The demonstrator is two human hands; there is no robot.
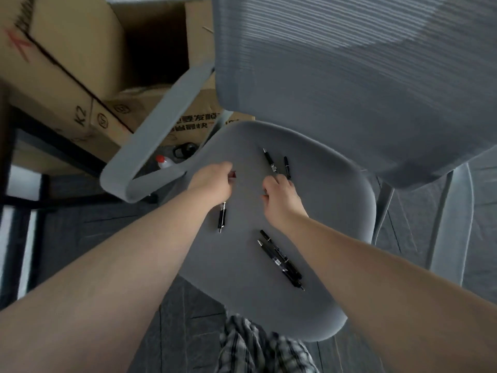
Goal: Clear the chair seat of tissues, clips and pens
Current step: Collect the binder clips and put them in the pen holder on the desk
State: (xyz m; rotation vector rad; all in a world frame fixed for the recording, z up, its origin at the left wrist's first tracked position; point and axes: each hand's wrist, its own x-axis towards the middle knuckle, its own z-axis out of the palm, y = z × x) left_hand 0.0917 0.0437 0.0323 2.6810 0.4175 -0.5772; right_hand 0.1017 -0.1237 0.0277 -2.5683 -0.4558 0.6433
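- Grey chair seat (317,211) carries the black pens.
- Left hand (212,181) is pinched on a small dark red thing (232,174).
- Right hand (279,195) is curled; whether it grips anything, I cannot tell.
- Pen pair (281,261) lies side by side near the front, long axis diagonal, tips toward the seat's front right.
- Single pen (222,218) lies almost straight front to back by the left wrist.
- Two pens (269,160) run away from the right fingertips toward the backrest.

Chair seat (322,211) carries 5 pens. Two pens (279,258) lie side by side near front-right edge, touching. One pen (221,217) near left edge, just under left wrist. Two more, a long pen (269,160) and a short pen (286,163), toward rear edge. Left hand (212,181) and right hand (279,195) over seat centre. Armrest (161,125) left of seat; cardboard boxes (67,63) behind it. Backrest (363,76) at rear.
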